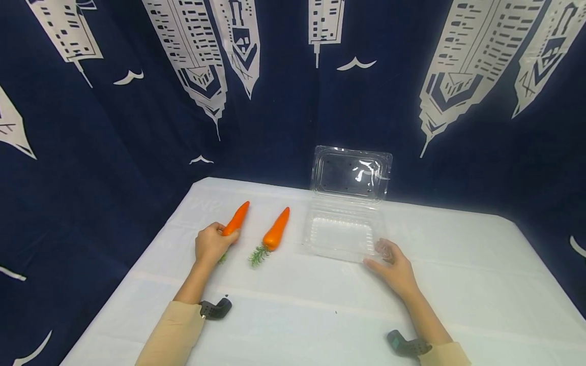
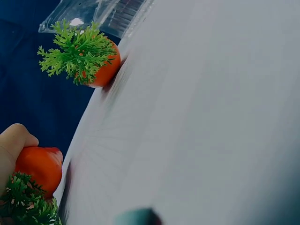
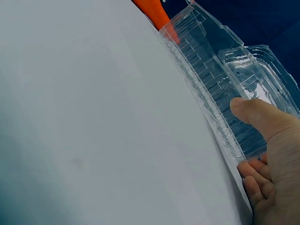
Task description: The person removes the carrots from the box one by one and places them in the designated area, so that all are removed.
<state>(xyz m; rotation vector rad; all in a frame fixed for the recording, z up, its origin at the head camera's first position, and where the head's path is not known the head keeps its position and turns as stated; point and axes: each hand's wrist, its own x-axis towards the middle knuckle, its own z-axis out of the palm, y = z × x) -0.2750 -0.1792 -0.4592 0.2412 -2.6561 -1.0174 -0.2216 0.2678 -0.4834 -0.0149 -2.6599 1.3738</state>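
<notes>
My left hand (image 1: 211, 245) grips an orange carrot (image 1: 237, 219) by its thick end, thumb and fingers around it. Green leaves (image 2: 28, 199) stick out below that hand in the left wrist view. Just to the right lies a second carrot (image 1: 276, 231) with a leafy top, untouched on the table. A clear plastic clamshell container (image 1: 339, 254) stands farther right, its lid (image 1: 350, 175) raised at the back. With the thumb against the front wall and fingers curled at the right side, my right hand (image 1: 397, 272) holds the container's near right corner. No contents show inside the container.
A white cloth covers the table (image 1: 293, 315). Behind it hangs a dark blue curtain (image 1: 274, 132) printed with white buildings, close to the container's lid. Black wrist devices are on both forearms, the left one (image 1: 216, 309) and the right one (image 1: 407, 345).
</notes>
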